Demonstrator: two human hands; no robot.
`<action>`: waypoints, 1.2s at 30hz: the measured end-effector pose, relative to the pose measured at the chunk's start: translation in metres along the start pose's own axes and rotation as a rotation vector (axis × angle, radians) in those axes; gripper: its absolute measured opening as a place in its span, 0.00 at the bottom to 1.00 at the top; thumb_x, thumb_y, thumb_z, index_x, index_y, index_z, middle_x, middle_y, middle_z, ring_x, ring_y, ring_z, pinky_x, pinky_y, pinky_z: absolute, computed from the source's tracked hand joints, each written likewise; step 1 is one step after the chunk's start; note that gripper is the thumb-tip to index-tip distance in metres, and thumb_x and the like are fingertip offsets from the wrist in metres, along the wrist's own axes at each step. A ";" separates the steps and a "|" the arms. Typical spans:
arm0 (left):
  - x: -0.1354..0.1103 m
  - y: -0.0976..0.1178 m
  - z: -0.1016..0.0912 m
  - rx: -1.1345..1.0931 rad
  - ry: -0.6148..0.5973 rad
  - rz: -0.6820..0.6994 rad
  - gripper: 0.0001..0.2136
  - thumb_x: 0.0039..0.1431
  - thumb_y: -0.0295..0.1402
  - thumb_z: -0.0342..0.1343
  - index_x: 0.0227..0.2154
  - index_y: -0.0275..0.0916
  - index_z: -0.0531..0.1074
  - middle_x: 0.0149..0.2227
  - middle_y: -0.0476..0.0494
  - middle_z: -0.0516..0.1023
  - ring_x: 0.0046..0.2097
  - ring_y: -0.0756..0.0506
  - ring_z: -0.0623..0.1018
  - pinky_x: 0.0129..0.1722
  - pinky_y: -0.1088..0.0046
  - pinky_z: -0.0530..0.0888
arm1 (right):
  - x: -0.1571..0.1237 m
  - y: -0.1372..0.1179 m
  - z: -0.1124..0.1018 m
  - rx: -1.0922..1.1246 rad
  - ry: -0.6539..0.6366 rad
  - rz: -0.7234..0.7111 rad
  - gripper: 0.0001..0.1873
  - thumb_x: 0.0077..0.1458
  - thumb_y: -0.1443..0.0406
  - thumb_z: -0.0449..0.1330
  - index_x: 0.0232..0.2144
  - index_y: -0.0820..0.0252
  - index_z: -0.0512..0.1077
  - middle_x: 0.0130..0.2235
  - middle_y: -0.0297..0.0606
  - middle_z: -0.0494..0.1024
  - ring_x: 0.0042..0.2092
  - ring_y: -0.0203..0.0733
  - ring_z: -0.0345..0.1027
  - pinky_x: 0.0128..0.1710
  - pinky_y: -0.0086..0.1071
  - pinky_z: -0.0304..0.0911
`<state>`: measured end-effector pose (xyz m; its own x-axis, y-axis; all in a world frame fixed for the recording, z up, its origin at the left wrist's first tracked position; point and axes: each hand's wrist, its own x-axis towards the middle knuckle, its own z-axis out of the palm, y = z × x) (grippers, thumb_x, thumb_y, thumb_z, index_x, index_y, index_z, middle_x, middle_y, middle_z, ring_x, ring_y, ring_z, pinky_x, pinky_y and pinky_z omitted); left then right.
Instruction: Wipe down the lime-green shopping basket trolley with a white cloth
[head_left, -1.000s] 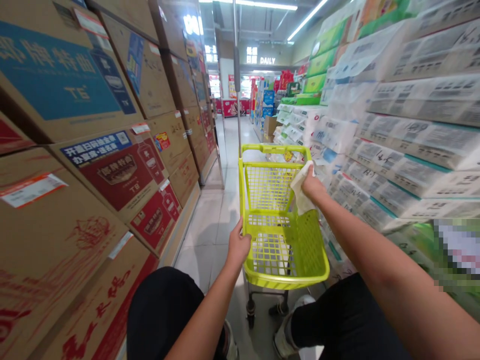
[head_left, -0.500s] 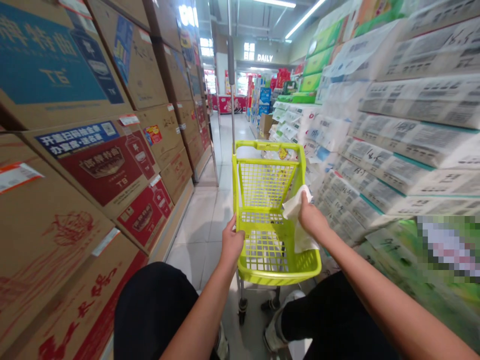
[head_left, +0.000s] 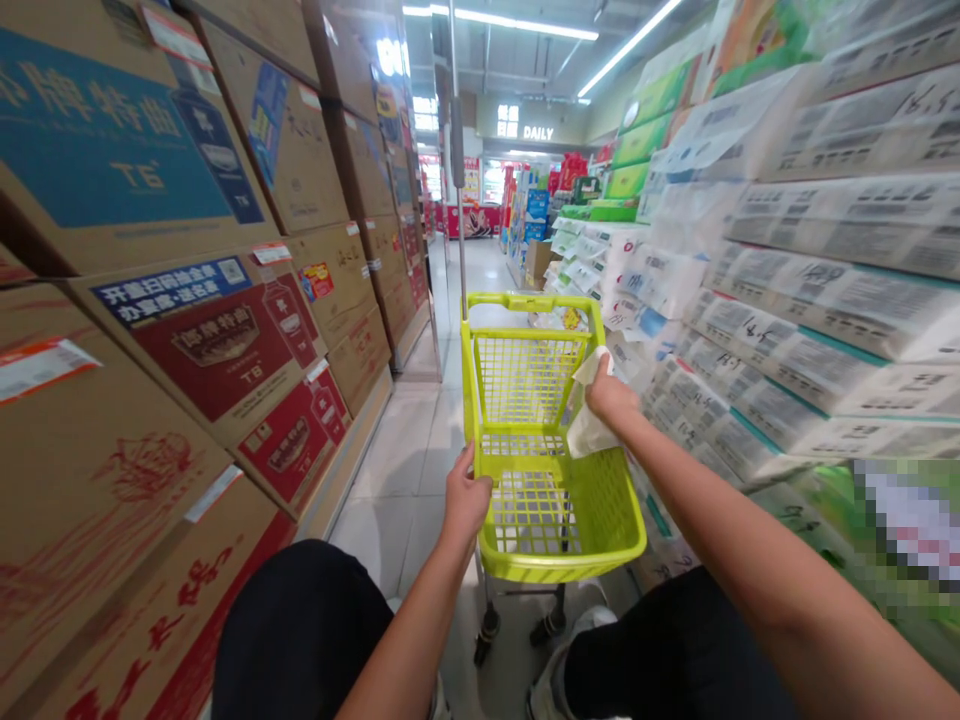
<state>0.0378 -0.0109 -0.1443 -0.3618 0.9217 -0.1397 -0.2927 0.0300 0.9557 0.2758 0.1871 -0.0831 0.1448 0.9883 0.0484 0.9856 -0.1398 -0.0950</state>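
A yellow-green plastic shopping cart (head_left: 562,570) stands between my knees, its basket facing me. My left hand (head_left: 466,492) grips the basket's left rim, thumb over the edge and fingers on the outside. On the right side rim, my right hand (head_left: 611,392) presses a white cloth (head_left: 589,432) against the plastic. The cloth drapes over the rim and hangs into the basket. Its fingers are partly hidden behind the rim and cloth. A thin metal pole (head_left: 460,240) rises from the cart's back left corner.
Stacked cardboard cartons (head_left: 217,340) line the left side. To the right, piled white tissue packs (head_left: 795,340) come close to the cart, with green packs (head_left: 817,530) lower down. A tiled aisle floor (head_left: 480,262) runs ahead past more shelves. Cart wheels (head_left: 486,635) stand near my feet.
My right hand has slid the cloth forward along the right rim, away from me. The left hand keeps its hold on the left rim. The view has tilted up slightly.
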 end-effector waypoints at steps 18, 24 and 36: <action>0.000 0.023 -0.011 -0.005 -0.008 -0.102 0.45 0.36 0.18 0.48 0.66 0.36 0.58 0.26 0.49 0.79 0.17 0.55 0.65 0.17 0.82 0.61 | 0.056 -0.003 -0.005 0.182 0.113 0.027 0.39 0.67 0.48 0.35 0.70 0.58 0.26 0.53 0.59 0.72 0.48 0.58 0.71 0.47 0.43 0.63; -0.002 0.022 -0.002 0.025 0.002 -0.110 0.44 0.38 0.18 0.50 0.66 0.35 0.58 0.20 0.53 0.74 0.15 0.56 0.61 0.16 0.81 0.60 | -0.003 0.018 0.008 0.156 0.081 -0.011 0.39 0.67 0.53 0.38 0.70 0.62 0.26 0.49 0.59 0.75 0.46 0.58 0.73 0.45 0.43 0.64; -0.002 0.012 -0.002 0.028 -0.035 -0.020 0.39 0.37 0.15 0.54 0.59 0.35 0.69 0.32 0.45 0.81 0.26 0.51 0.75 0.23 0.81 0.68 | -0.075 0.041 0.016 0.201 0.058 -0.025 0.36 0.66 0.58 0.38 0.71 0.59 0.30 0.54 0.55 0.73 0.50 0.55 0.71 0.51 0.44 0.62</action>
<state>0.0331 -0.0130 -0.1328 -0.3248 0.9338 -0.1499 -0.2745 0.0586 0.9598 0.3038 0.1081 -0.1068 0.1311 0.9853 0.1098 0.9526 -0.0945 -0.2891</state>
